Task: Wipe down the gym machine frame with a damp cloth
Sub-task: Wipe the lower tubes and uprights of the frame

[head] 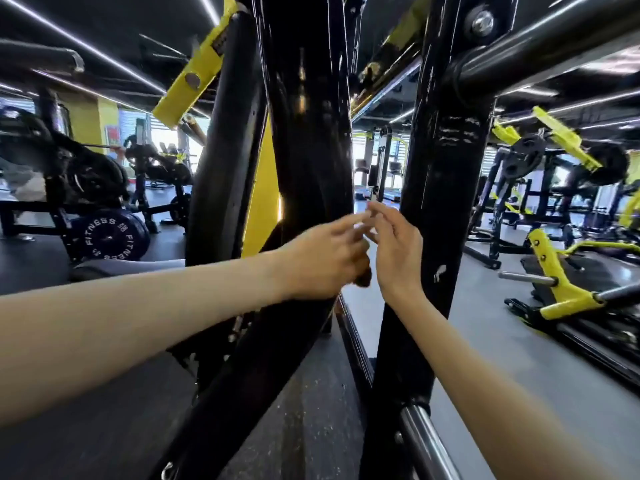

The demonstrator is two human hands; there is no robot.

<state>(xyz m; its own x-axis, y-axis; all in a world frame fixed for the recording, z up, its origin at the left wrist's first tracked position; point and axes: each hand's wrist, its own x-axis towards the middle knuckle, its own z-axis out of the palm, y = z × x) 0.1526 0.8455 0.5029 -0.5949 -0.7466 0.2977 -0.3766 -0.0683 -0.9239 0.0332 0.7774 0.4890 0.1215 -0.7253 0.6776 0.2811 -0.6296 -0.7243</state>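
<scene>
Left hand (pixel 322 258) is seemingly clutching a small dark cloth wad (pixel 363 277) against the black frame upright (pixel 311 133), right hand (pixel 394 251) is hovering loose-fingered, holding nothing; cloth likely soft, light, best gripped bunched.

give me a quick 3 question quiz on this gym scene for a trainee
1. True or false: the left hand and right hand are close together in front of the black frame.
2. What colour is the plate marked FITNESS? A red, B blue, C green.
3. Fill in: the chrome bar sits at the lower ____ of the view.
Key: 1 true; 2 B; 3 right.
</scene>
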